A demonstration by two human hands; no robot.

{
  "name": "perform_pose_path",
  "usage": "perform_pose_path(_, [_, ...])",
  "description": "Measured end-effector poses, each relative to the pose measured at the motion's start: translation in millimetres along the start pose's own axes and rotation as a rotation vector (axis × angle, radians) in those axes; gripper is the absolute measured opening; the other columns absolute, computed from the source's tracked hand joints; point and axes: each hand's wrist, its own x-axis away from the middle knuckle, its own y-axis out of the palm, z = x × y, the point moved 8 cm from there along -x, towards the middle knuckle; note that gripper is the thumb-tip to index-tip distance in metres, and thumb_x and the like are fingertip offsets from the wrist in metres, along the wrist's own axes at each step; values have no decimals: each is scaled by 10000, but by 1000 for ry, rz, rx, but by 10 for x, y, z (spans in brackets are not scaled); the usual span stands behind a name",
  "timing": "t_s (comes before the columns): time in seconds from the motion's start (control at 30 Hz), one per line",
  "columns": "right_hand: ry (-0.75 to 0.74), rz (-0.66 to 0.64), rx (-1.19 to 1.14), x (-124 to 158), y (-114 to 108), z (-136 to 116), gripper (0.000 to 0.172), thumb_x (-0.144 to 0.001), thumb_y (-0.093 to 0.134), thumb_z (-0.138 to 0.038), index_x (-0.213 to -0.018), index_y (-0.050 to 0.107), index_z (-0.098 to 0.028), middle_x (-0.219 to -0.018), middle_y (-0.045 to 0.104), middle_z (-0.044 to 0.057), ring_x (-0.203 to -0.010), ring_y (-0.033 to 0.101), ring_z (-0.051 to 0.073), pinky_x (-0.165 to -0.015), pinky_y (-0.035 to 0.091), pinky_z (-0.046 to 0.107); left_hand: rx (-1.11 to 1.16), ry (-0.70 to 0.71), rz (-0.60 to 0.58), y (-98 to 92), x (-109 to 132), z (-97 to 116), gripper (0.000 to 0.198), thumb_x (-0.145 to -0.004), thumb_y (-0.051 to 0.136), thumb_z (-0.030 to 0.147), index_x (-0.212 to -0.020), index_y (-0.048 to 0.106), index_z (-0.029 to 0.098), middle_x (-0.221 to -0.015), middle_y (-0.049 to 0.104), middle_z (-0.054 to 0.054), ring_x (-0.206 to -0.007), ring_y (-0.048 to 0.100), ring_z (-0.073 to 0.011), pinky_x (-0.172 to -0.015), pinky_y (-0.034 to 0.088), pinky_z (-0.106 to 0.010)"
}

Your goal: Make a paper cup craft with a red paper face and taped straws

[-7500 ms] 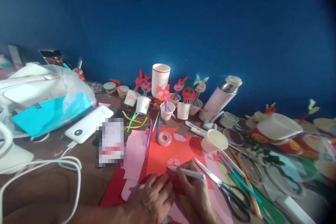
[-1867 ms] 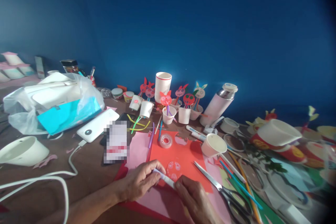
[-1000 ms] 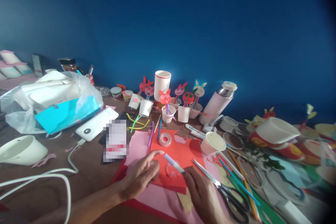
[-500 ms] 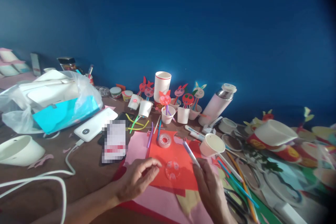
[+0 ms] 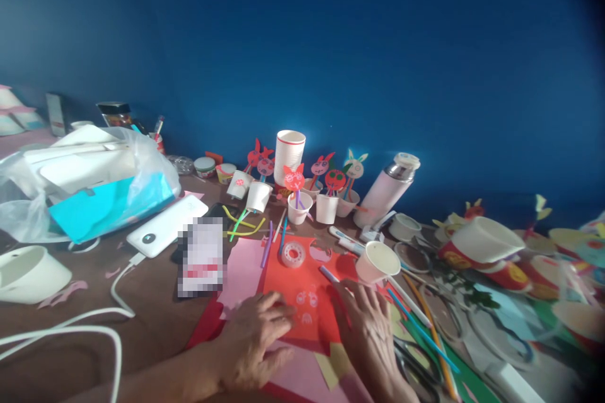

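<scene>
A red paper sheet lies on pink sheets at the table's near edge, with small white face marks drawn on it. My left hand rests on the red sheet's left edge, fingers loosely bent and down on the paper, holding nothing. My right hand lies flat on the sheet's right side with its fingers stretched out. A white pen lies on the red paper just beyond my right fingertips.
A tape roll and a tipped paper cup sit just beyond the sheet. Farther back stand paper puppets in cups, a cup stack and a thermos. Scissors and straws lie right; a power bank and cable left.
My right hand has lowered from holding the pen upright to lying flat, and the pen now lies on the red paper. My left hand slid a little onto the sheet.
</scene>
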Motion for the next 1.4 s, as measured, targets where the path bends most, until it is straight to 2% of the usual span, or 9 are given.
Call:
perform_pose_path(0.13, [-76,-80,-161,20,40,-317,197,-847,502,-240,-1022,592,-247,-1049,617,64,-929,548,241,-800,381,391,12,30,2,-22,-23,42,296,-766,586,264,-1057,616,226,-1115,628,-54,-1058,461,-273,-902,396,-418])
perform_pose_path(0.2, [-85,-94,-179,23,46,-389,240,-816,543,-262,-1054,569,-247,-1087,605,69,-972,536,257,-839,373,417,11,43,6,-23,-30,48,296,-770,584,273,-1060,612,218,-1113,628,-57,-1049,466,-269,-900,400,-413])
perform_pose_path(0.37, [-46,-116,-150,17,73,-370,352,-781,572,-271,-1128,525,-234,-1154,573,91,-1043,505,297,-896,350,481,-10,59,40,-2,-23,16,216,-758,594,284,-950,624,189,-1112,629,-62,-1039,473,-268,-897,405,-405])
perform_pose_path(0.5, [-42,-132,-179,17,109,-351,350,-779,565,-267,-1126,523,-237,-1132,579,80,-1020,519,290,-898,346,508,-52,89,83,-18,-5,38,187,-763,594,277,-932,606,199,-1118,627,-36,-1039,474,-254,-886,401,-389])
perform_pose_path(0.83, [-73,-154,-142,36,179,-364,295,-811,522,-299,-1097,530,-230,-1125,566,104,-1013,509,312,-841,386,503,-122,127,67,-19,-8,88,168,-775,603,314,-884,579,189,-1108,625,-20,-1038,484,-259,-865,340,-403])
perform_pose_path(1.03, [-84,-99,-200,43,129,-360,310,-824,514,-282,-1128,511,-218,-1096,573,100,-971,521,292,-809,397,463,-92,355,122,-116,47,329,153,-800,578,263,-936,562,194,-1008,653,-8,-967,515,-202,-848,298,-367])
perform_pose_path(1.2, [-81,14,-280,58,29,-260,167,-862,476,-218,-1010,554,-228,-980,617,67,-878,547,252,-742,390,393,-187,547,64,-104,107,574,127,-833,567,275,-753,525,186,-704,631,34,-702,512,-137,-729,321,-331])
perform_pose_path(1.3, [-74,28,-371,17,-62,-260,136,-877,453,-184,-895,578,-234,-845,631,35,-768,556,211,-702,375,348,-254,616,29,-32,122,675,153,-782,615,169,-688,494,180,-618,592,50,-612,483,-123,-656,327,-321])
perform_pose_path(1.4, [-56,-52,-549,-82,-137,-368,150,-871,469,-164,-821,595,-228,-766,630,10,-715,565,174,-677,381,301,-253,701,-29,126,149,752,217,-742,630,177,-608,459,184,-550,546,42,-572,468,-128,-611,347,-314])
